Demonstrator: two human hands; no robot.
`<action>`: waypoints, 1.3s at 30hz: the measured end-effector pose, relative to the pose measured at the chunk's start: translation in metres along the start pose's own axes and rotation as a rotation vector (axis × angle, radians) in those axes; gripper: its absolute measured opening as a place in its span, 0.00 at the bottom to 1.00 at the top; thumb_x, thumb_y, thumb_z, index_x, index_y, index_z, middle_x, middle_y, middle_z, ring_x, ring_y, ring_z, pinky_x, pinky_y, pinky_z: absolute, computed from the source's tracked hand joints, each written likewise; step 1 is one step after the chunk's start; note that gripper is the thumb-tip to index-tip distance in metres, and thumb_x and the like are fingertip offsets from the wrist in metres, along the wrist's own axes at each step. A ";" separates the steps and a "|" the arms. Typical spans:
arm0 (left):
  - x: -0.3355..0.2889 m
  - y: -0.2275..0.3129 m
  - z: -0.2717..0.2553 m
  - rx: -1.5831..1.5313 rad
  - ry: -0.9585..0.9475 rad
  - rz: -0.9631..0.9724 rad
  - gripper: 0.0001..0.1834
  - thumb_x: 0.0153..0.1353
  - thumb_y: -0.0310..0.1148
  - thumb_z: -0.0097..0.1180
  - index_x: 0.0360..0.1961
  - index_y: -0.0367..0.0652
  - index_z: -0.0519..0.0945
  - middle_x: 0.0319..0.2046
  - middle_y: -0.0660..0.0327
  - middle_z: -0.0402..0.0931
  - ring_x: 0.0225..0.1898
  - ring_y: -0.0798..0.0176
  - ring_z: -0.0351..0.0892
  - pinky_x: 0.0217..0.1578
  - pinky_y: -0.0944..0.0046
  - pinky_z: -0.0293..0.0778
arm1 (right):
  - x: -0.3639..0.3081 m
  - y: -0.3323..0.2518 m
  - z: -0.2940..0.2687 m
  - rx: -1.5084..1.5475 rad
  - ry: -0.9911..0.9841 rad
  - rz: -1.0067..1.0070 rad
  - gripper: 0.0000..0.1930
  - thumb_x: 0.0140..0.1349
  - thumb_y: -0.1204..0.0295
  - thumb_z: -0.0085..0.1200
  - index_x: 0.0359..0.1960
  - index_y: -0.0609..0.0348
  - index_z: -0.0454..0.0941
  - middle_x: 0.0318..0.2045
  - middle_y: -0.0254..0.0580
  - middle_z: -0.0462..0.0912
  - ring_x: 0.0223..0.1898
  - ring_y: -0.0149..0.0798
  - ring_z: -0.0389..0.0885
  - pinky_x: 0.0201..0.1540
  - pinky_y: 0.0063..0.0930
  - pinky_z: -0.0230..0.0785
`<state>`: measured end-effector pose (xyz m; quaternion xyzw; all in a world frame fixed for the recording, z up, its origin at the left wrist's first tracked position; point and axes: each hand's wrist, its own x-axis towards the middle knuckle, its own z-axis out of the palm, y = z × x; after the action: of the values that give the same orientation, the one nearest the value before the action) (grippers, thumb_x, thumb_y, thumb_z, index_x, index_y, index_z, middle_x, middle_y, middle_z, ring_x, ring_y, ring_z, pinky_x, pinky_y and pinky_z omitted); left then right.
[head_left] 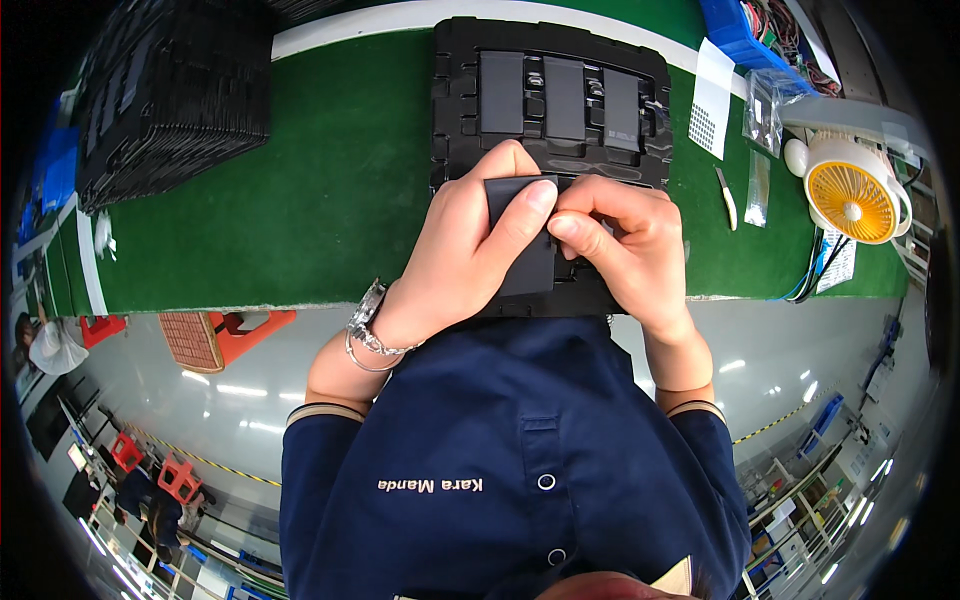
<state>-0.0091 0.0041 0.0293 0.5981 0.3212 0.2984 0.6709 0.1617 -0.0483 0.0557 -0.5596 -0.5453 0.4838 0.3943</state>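
My left hand point(455, 245) is closed around a flat, dark grey rectangular block point(528, 272), its thumb lying across the upper face. At the block's right edge, my right hand point(635, 245) has thumb and fingers pinched together; whatever is between those fingertips is too small to make out. Both hands are over the near part of a black moulded plastic tray point(447, 125). In its far row lie three similar dark blocks, a left one point(502, 95), a middle one point(564, 98) and a right one point(621, 108). The hands hide much of the tray's near half.
Black trays point(180, 100) stand in a tall stack at the left of the green table point(340, 180). To the right are a sheet of small dark stickers point(711, 100), a white-handled knife point(727, 200), clear plastic bags point(762, 120), a yellow-and-white fan point(851, 195) and a blue bin point(735, 35).
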 end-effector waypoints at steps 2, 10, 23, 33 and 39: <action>0.001 0.004 0.001 -0.111 -0.050 -0.042 0.15 0.72 0.40 0.45 0.31 0.40 0.71 0.23 0.69 0.70 0.27 0.76 0.67 0.29 0.71 0.65 | -0.002 0.006 -0.003 0.146 -0.048 0.058 0.08 0.63 0.71 0.58 0.30 0.64 0.79 0.20 0.31 0.78 0.25 0.21 0.74 0.30 0.19 0.68; 0.000 -0.008 0.003 0.130 -0.063 -0.011 0.17 0.69 0.45 0.50 0.38 0.39 0.71 0.25 0.61 0.73 0.23 0.65 0.72 0.28 0.65 0.70 | -0.004 0.010 -0.004 0.155 0.029 -0.036 0.14 0.61 0.76 0.58 0.48 0.60 0.75 0.26 0.31 0.76 0.29 0.23 0.74 0.32 0.19 0.67; -0.008 -0.015 0.011 0.881 -0.125 0.326 0.31 0.42 0.35 0.73 0.49 0.44 0.72 0.59 0.56 0.65 0.66 0.47 0.58 0.63 0.46 0.58 | 0.000 0.041 -0.018 -0.670 0.167 -0.380 0.11 0.53 0.79 0.59 0.39 0.60 0.79 0.31 0.40 0.77 0.36 0.47 0.75 0.37 0.38 0.69; -0.007 -0.019 0.024 1.006 -0.095 0.293 0.30 0.43 0.36 0.72 0.50 0.45 0.74 0.59 0.56 0.65 0.66 0.48 0.57 0.63 0.45 0.57 | -0.038 0.015 -0.049 -1.055 -0.089 -0.253 0.27 0.39 0.72 0.67 0.45 0.59 0.75 0.48 0.42 0.73 0.56 0.47 0.70 0.58 0.43 0.65; -0.004 -0.017 0.019 0.678 -0.060 0.385 0.23 0.48 0.32 0.68 0.46 0.42 0.77 0.53 0.57 0.72 0.58 0.51 0.69 0.54 0.53 0.69 | -0.033 0.021 -0.065 -1.084 -0.015 -0.523 0.18 0.41 0.75 0.64 0.37 0.61 0.76 0.38 0.41 0.79 0.45 0.45 0.79 0.51 0.43 0.71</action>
<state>0.0040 -0.0129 0.0139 0.8437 0.2637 0.2779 0.3760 0.2322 -0.0778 0.0535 -0.5247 -0.8367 0.0278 0.1547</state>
